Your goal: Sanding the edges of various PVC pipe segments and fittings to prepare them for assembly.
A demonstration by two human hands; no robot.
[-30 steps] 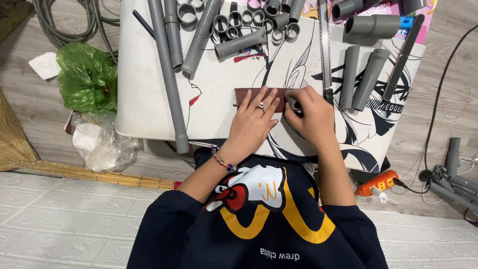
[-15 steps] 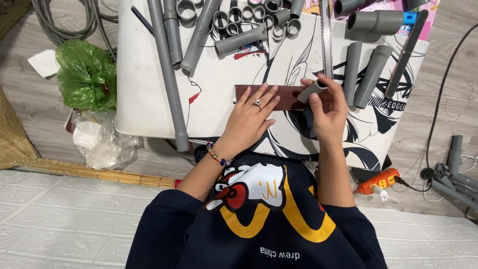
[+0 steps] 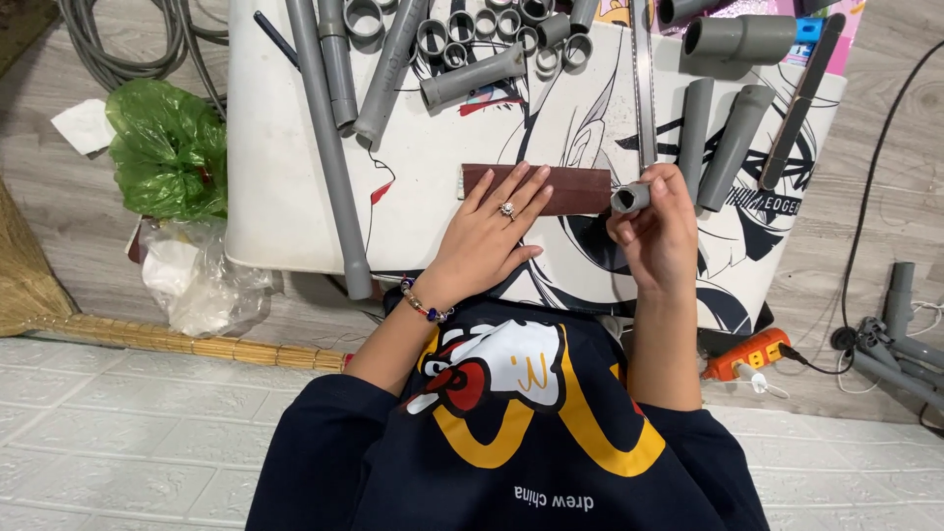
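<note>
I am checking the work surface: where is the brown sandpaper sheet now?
In the head view, the brown sandpaper sheet lies flat at the table's middle, under the left hand's fingers, just left of the short grey pipe piece.

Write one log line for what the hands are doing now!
left hand: flat on brown sandpaper | right hand: holds short grey pipe piece | surface: printed table

A short grey pipe piece (image 3: 630, 198) is held above the table, its open round end facing the camera. A brown rectangular sheet of sandpaper (image 3: 560, 188) lies flat on the printed tabletop, its long side running left to right, partly covered.
</note>
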